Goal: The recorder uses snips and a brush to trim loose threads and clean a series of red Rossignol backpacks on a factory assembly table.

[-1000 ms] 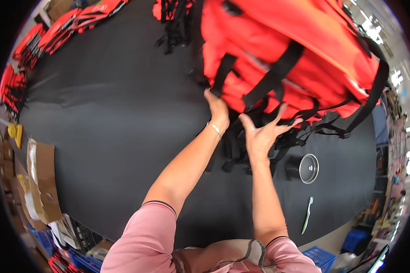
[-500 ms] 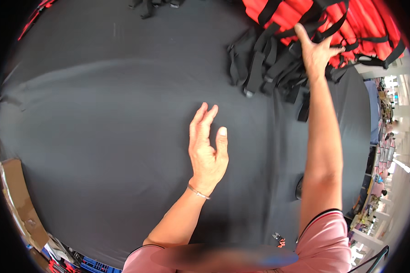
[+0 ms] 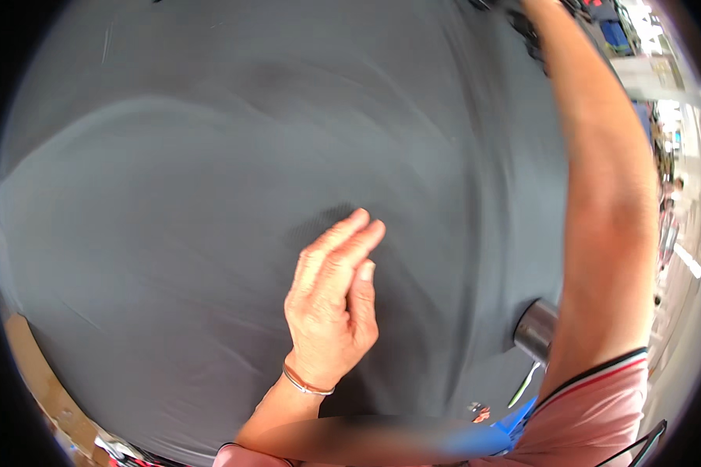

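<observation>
My left hand (image 3: 331, 303) hovers over the black sheet (image 3: 171, 233) that covers the table. It is empty, with its fingers stretched out and lying near one another, the thumb beside them. A thin bracelet circles its wrist. My right forearm (image 3: 600, 156) reaches far up along the right side, and the hand itself lies past the upper edge, so its fingers and anything in them are hidden. Beside that wrist show some black straps (image 3: 528, 35), cut off by the picture's edge.
Near my right upper arm stand a metal cup (image 3: 533, 331) and a slim green-and-white stick (image 3: 525, 385). Small snips with orange handles (image 3: 480, 412) lie close by, next to something blue (image 3: 516, 424). Cardboard (image 3: 43, 373) borders the lower left.
My right hand has moved up and out of the picture; the red bundle with black straps has mostly left view too. My left hand has shifted lower and slightly left, its fingers closer together.
</observation>
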The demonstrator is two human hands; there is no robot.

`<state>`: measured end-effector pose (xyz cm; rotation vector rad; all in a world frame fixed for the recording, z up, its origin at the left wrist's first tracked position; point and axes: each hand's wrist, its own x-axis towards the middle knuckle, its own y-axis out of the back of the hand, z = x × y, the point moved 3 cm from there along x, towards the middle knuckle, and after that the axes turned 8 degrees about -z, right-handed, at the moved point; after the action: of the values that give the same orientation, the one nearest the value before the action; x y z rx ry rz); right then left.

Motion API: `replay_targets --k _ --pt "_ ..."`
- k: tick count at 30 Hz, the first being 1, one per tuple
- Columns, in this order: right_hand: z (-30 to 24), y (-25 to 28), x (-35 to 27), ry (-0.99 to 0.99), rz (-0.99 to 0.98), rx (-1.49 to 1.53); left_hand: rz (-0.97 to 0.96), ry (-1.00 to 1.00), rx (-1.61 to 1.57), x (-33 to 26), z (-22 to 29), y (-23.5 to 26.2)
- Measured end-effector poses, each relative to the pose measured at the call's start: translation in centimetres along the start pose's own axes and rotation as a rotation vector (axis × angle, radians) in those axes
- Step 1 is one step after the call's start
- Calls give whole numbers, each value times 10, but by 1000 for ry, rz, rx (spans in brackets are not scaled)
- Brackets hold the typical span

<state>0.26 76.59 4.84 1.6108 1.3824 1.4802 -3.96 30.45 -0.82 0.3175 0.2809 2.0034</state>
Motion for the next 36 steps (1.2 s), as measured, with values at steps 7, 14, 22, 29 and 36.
replay_targets --k 7,14,22,29,36 --pt "-51 -22 -183 372 -412 -117 440 -40 -209 26 -10 -7" --pt "-88 31 -397 398 -208 338 643 19 -323 48 -37 45" --pt "2 177 -580 321 -546 410 345 88 95 86 -41 40" --pt "164 308 -631 -434 56 171 18 -210 13 31 -19 -29" --pt "227 334 -617 -453 110 6 -377 -153 -208 -84 23 -118"
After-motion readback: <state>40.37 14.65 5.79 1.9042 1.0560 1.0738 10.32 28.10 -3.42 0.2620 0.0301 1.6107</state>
